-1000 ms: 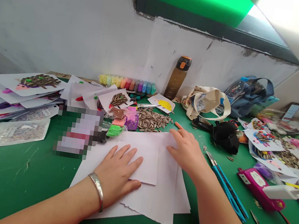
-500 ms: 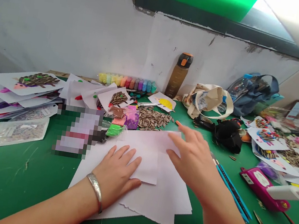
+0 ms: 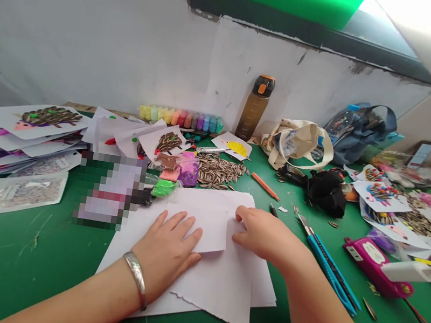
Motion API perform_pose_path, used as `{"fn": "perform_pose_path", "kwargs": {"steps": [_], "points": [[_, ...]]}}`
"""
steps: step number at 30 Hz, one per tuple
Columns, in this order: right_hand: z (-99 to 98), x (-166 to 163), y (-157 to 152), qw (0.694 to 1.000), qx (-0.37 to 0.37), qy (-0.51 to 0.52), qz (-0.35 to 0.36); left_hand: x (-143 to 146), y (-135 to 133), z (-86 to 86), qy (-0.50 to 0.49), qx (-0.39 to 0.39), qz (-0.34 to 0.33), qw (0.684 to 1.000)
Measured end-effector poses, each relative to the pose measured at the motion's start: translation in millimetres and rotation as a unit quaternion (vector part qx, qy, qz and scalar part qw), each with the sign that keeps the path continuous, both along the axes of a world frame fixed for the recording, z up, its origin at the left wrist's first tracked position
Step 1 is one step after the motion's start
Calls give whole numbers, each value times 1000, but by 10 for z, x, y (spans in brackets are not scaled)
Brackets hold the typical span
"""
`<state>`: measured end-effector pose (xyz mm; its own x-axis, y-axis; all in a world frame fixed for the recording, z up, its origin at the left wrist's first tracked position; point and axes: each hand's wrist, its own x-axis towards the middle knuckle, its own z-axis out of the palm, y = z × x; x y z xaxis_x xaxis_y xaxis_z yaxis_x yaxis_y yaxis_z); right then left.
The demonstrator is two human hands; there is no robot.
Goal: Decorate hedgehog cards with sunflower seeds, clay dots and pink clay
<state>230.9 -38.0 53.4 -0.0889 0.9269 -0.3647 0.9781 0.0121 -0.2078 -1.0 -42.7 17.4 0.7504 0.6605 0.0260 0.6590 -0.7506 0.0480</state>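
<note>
My left hand (image 3: pixel 169 249), with a silver bangle at the wrist, lies flat with its fingers spread on a small white sheet (image 3: pixel 210 231). Beneath that is a larger white sheet (image 3: pixel 219 293) with a ragged front edge, on top of further white paper (image 3: pixel 118 260). My right hand (image 3: pixel 259 234) is over the upper right of the large sheet, just beside the small sheet's right edge. Its fingers are bent, and thumb and index finger stand apart with nothing visible between them. The undersides of its fingers are hidden.
Behind the paper lie sunflower seeds (image 3: pixel 220 172), clay packets (image 3: pixel 188 171) and an orange pen (image 3: pixel 265 186). To the right are a blue craft knife (image 3: pixel 326 261) and a magenta glue gun (image 3: pixel 374 266). Seed pictures (image 3: pixel 50 119) are stacked left. A bottle (image 3: pixel 254 107) stands by the wall.
My right hand has come down and left, its fingers now bent rather than stretched. The small sheet's near right corner has shifted up. The left hand stays on the paper.
</note>
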Motion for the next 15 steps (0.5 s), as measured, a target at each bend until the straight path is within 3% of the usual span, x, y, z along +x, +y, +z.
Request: {"fn": "perform_pose_path", "kwargs": {"steps": [5,10,15], "points": [[-22,1,36,998,37,24,39,-8,-3,-31,-18,18,-43,999],[-181,-47,134,984,144,100,-18,-25,19,16,-35,19,-103,994],[-321,-108,217,966,232,113,-6,-17,33,72,-59,20,-114,992]]}}
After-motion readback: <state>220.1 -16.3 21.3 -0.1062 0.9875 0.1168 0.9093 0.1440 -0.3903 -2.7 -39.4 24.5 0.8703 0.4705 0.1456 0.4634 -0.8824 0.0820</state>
